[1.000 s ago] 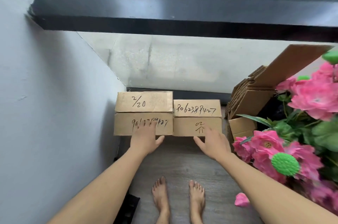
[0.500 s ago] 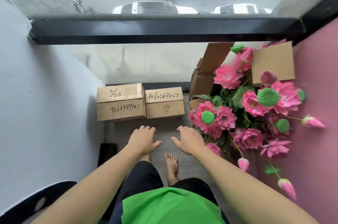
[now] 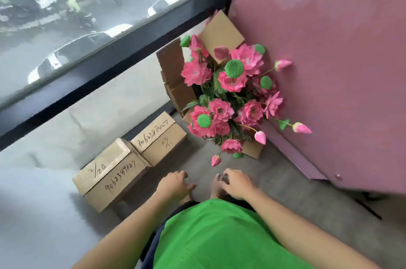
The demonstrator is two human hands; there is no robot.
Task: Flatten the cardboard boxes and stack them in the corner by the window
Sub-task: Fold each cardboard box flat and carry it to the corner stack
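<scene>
Both hands hang empty over the floor, fingers loosely curled: the left hand [image 3: 174, 185] and right hand [image 3: 236, 183] sit close together, not touching. Two boxes [image 3: 123, 169] stand unflattened ahead-left of the left hand; flowers [image 3: 228, 93] and cardboard [image 3: 173, 71] lie beyond the right hand.

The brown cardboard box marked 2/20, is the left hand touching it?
Apart. The head view shows bare floor between the left hand and the brown cardboard box marked 2/20.
</scene>
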